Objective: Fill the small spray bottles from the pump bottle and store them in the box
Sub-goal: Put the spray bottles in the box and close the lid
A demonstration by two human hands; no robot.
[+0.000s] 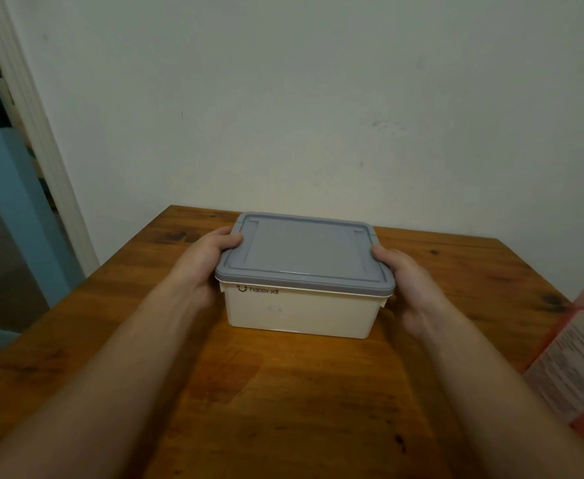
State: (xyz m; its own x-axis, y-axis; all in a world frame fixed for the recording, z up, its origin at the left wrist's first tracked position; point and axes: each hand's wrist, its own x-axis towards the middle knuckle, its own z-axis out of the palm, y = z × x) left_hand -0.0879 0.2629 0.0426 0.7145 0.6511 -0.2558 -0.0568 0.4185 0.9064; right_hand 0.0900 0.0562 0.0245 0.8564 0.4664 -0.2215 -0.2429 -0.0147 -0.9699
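Note:
A cream plastic box (297, 312) with a grey lid (304, 250) stands on the wooden table (283, 392), its lid on. My left hand (204, 267) grips the box's left side, thumb hooked over the lid's edge. On the opposite side my right hand (408, 285) grips the box the same way, thumb on the lid. No small spray bottles show; the box's inside is hidden. An orange-pink bottle with a printed label (580, 361) lies at the right edge, partly out of frame.
A pale wall stands right behind the table's far edge. To the left is a white door frame (38, 140) with a blue door beside it.

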